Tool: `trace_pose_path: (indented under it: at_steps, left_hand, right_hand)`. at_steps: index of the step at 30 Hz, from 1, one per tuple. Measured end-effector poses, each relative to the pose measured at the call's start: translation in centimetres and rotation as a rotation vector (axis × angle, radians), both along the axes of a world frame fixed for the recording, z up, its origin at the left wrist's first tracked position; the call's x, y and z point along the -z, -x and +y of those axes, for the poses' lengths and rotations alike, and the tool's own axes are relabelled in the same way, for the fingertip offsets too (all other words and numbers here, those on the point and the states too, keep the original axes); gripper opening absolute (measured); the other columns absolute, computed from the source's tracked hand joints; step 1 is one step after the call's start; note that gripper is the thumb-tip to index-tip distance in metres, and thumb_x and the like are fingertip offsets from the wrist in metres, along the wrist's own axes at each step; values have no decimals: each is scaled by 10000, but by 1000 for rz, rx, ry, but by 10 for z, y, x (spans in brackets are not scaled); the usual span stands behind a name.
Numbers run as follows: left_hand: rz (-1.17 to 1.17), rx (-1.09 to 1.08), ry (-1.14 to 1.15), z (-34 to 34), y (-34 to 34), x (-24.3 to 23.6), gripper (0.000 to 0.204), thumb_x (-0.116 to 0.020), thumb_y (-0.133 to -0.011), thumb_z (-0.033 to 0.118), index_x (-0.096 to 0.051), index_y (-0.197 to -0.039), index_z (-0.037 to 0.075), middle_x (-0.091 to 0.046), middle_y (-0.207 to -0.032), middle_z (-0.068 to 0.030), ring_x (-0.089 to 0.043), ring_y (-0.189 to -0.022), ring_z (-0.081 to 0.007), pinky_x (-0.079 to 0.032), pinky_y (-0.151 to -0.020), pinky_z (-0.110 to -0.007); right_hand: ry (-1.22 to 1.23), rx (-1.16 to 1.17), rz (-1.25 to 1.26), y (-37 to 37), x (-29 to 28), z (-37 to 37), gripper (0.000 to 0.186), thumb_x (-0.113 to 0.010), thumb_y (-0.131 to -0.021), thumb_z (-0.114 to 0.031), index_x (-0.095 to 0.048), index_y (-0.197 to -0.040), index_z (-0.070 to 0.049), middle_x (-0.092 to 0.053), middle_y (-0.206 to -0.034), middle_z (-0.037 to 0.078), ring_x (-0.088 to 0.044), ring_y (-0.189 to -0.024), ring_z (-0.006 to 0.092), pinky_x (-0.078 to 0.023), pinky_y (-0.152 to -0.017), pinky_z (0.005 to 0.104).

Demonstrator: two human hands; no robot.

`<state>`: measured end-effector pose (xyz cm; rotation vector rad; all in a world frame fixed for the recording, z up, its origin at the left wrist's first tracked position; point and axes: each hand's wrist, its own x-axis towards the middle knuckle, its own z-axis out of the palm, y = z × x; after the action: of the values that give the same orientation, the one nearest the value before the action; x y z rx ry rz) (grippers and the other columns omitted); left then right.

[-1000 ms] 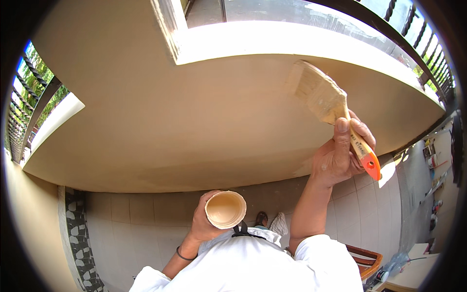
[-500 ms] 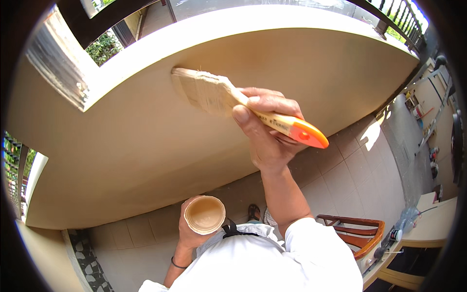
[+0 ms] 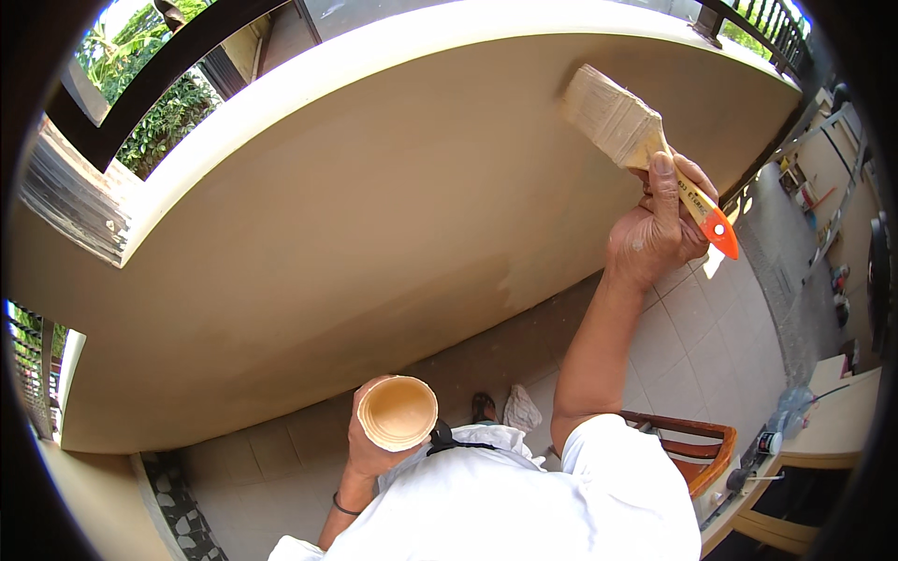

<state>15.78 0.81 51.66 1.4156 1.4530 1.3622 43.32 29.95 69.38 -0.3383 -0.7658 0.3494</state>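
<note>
My right hand (image 3: pixel 655 234) grips a wide paintbrush (image 3: pixel 636 140) with a wooden handle and an orange end. Its cream-coated bristles press against the beige wall (image 3: pixel 374 224) near the upper right. My left hand (image 3: pixel 374 449) holds a small paper cup (image 3: pixel 398 411) of cream paint, lower down and close to my chest. The cup's mouth faces the camera.
A dark railing (image 3: pixel 178 56) with green plants behind it runs along the wall's top. Tiled floor (image 3: pixel 692 337) lies below. A wooden chair (image 3: pixel 692 449) stands by my right side, and a table (image 3: pixel 832 421) with a plastic bottle is at the right.
The brush has swept from the wall's upper left to the upper right, with my right arm following. The cup in my left hand has stayed low near my chest.
</note>
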Motion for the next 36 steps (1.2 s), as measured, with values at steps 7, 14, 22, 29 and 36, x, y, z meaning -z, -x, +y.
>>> trace_pose_path:
  at_steps: [7,14,22,29,36]
  left_hand:
    - [58,54,-19,25,-18,-5,933,-1039,-632,85,-580,-1443,32,-627,-1426,-149,-660,-1288,-295,-553,-1087,-426]
    - [113,59,-94,38,-25,-15,936,-1038,-635,85,-580,-1450,29,-629,-1426,-148,-658,-1289,-293,-546,-1092,-424]
    - [121,92,-71,46,-27,-15,938,-1038,-641,86,-570,-1451,24,-645,-1402,-145,-664,-1278,-287,-545,-1093,-423]
    - [103,90,-94,50,-26,-13,927,-1043,-643,92,-579,-1441,20,-644,-1414,-154,-662,-1280,-289,-543,-1095,-423]
    - [129,72,-130,37,-15,-9,914,-1043,-647,96,-587,-1435,19,-661,-1404,-156,-663,-1284,-304,-544,-1088,-422]
  right_hand:
    - [-83,-349,-154,21,-4,-1,221,-834,-896,76,-725,-1072,-3,-794,-1058,190,-761,-974,210,-650,-861,352]
    - [-32,-157,-44,-28,-8,46,199,-820,-915,70,-720,-1078,14,-782,-1038,188,-764,-970,222,-668,-858,353]
    - [-215,532,-461,-3,-11,34,193,-830,-899,74,-743,-1043,-20,-781,-1089,200,-776,-980,281,-667,-846,387]
    - [-387,527,-899,51,5,-20,342,-906,-779,55,-757,-1047,-96,-741,-1056,121,-781,-955,290,-650,-785,382]
    - [-143,857,-725,22,-23,21,256,-851,-830,93,-768,-1022,-54,-738,-970,148,-771,-920,278,-629,-732,365]
